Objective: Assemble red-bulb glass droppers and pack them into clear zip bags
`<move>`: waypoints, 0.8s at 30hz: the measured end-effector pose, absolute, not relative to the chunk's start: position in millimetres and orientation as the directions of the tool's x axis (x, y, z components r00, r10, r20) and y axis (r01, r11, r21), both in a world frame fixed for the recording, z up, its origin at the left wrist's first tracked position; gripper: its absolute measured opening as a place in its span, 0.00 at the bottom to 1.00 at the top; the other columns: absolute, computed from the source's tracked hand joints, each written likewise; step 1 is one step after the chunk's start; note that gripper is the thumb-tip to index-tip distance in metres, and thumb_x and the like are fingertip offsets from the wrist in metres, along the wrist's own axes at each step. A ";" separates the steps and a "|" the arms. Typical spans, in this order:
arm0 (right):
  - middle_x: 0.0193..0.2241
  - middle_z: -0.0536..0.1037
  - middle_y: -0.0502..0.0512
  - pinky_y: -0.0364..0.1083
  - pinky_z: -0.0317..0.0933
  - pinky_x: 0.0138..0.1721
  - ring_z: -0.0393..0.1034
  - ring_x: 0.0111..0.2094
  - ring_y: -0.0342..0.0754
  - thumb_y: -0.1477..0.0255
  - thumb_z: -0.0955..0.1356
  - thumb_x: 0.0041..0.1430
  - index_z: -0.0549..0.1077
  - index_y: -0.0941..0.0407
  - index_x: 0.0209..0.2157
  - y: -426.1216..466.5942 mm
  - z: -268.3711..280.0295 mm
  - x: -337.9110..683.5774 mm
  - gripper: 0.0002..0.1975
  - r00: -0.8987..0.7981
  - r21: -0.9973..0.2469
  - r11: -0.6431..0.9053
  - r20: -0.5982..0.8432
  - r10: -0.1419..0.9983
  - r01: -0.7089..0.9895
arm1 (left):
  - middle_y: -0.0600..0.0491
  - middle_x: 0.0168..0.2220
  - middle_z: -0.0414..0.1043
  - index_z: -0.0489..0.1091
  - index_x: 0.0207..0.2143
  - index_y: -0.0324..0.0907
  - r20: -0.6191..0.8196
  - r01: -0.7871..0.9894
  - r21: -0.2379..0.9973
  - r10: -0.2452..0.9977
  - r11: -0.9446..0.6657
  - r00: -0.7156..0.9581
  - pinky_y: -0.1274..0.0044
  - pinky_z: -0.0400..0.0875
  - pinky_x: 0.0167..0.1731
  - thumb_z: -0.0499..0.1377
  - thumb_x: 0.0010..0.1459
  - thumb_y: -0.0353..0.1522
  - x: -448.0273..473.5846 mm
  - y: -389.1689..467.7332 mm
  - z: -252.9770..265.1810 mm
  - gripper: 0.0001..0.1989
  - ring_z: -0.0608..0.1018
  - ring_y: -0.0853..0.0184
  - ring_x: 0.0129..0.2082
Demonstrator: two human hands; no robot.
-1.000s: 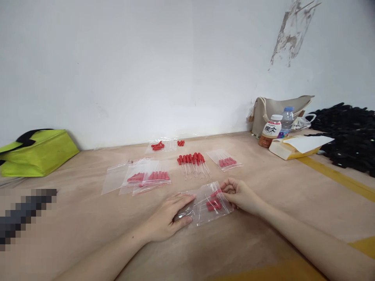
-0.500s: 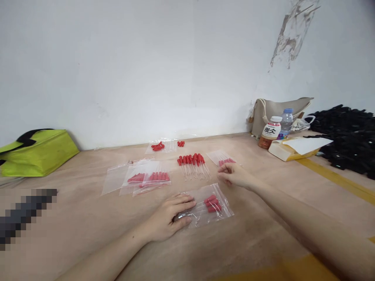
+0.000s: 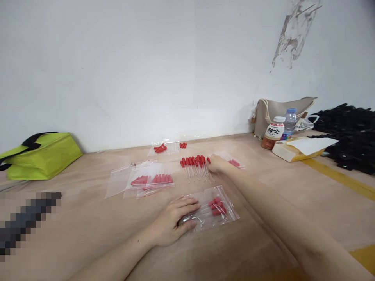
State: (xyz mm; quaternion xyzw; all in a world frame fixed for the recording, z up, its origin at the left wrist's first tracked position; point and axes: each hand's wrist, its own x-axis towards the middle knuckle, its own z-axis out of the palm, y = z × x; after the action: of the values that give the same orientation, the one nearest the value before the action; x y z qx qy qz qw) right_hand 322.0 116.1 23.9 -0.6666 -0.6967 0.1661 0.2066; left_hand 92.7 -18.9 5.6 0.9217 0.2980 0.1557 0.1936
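Note:
My left hand [image 3: 177,219] lies flat on the left end of a clear zip bag [image 3: 202,222], fingers and thumb spread. Inside that bag are several droppers with red bulbs [image 3: 217,206], bulbs to the right. Farther away, my right hand [image 3: 217,163] is closed at the right edge of a row of loose droppers [image 3: 193,162] with red bulbs and thin clear stems. One red dropper bulb [image 3: 208,160] shows at its fingertips; the fingers themselves are partly hidden. Just behind this hand lies another filled zip bag [image 3: 233,162].
Overlapping zip bags [image 3: 155,187] of droppers lie left of the row. Near the wall is another bag with red bulbs [image 3: 160,148]. A lime-green bag [image 3: 47,156] stands far left. Right are a drink bottle [image 3: 273,134], a water bottle [image 3: 290,121], an open carton [image 3: 287,152] and a black pile [image 3: 348,136].
My right hand has moved left and away from me, from beside the rear zip bag to the right end of the dropper row. My left hand stays on the near bag.

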 end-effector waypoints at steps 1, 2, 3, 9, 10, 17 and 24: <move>0.34 0.73 0.61 0.46 0.63 0.35 0.69 0.35 0.50 0.75 0.68 0.51 0.68 0.60 0.40 112.2 26.8 325.1 0.12 -0.010 -0.514 0.042 0.065 0.998 0.857 | 0.50 0.56 0.60 0.59 0.55 0.47 0.168 0.491 0.450 0.611 -0.746 0.774 0.63 0.54 0.55 0.51 0.59 0.38 92.8 -19.1 6.1 0.21 0.62 0.61 0.55; 0.29 0.73 0.61 0.45 0.62 0.33 0.70 0.33 0.51 0.78 0.69 0.48 0.68 0.61 0.39 106.9 29.7 329.7 0.14 0.011 -0.527 0.026 0.067 0.998 0.849 | 0.50 0.56 0.60 0.59 0.55 0.47 0.162 0.494 0.449 0.612 -0.744 0.774 0.63 0.54 0.55 0.51 0.59 0.38 92.9 -19.3 6.7 0.21 0.62 0.61 0.55; 0.26 0.73 0.60 0.45 0.61 0.31 0.70 0.31 0.51 0.80 0.68 0.46 0.67 0.62 0.41 100.2 32.4 335.7 0.17 0.032 -0.543 0.013 0.073 0.997 0.839 | 0.50 0.56 0.60 0.59 0.55 0.47 0.155 0.499 0.448 0.614 -0.742 0.774 0.63 0.54 0.55 0.51 0.59 0.38 93.0 -19.4 7.4 0.21 0.62 0.61 0.55; 0.16 0.63 0.41 0.40 0.55 0.16 0.60 0.15 0.42 0.75 0.59 0.48 0.47 0.58 0.54 39.2 23.8 374.7 0.30 0.141 -0.915 0.104 0.171 0.975 0.390 | 0.51 0.56 0.60 0.61 0.54 0.49 0.153 0.506 0.462 0.627 -0.728 0.764 0.63 0.55 0.55 0.51 0.59 0.38 93.2 -18.9 8.4 0.20 0.62 0.61 0.55; 0.16 0.62 0.40 0.39 0.53 0.14 0.59 0.14 0.41 0.74 0.60 0.45 0.48 0.56 0.53 29.5 18.5 377.8 0.31 0.188 -0.960 0.108 0.160 0.969 0.258 | 0.52 0.56 0.60 0.61 0.53 0.49 0.159 0.503 0.468 0.630 -0.726 0.760 0.63 0.56 0.54 0.51 0.58 0.39 93.2 -18.7 8.0 0.20 0.63 0.61 0.55; 0.20 0.66 0.41 0.39 0.59 0.16 0.63 0.17 0.40 0.67 0.66 0.43 0.51 0.52 0.45 5.9 -10.0 376.0 0.26 0.325 -0.987 0.137 0.105 0.940 -0.078 | 0.53 0.56 0.61 0.62 0.52 0.51 0.166 0.513 0.479 0.647 -0.713 0.744 0.65 0.57 0.54 0.51 0.58 0.39 92.5 -18.9 5.9 0.19 0.63 0.61 0.55; 0.20 0.66 0.41 0.41 0.64 0.20 0.66 0.19 0.41 0.65 0.67 0.44 0.52 0.51 0.42 7.0 -17.3 368.1 0.25 0.325 -0.977 0.175 0.127 0.937 -0.121 | 0.52 0.56 0.60 0.62 0.53 0.51 0.151 0.526 0.459 0.647 -0.716 0.748 0.64 0.55 0.54 0.50 0.59 0.39 92.6 -18.5 5.2 0.19 0.62 0.61 0.55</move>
State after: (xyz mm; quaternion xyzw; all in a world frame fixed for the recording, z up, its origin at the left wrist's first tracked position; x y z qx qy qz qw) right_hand 368.1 7.0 -17.3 -0.4949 -0.4121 0.4094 0.6462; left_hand 92.6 -18.5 5.2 0.9136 0.3210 0.1523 0.1979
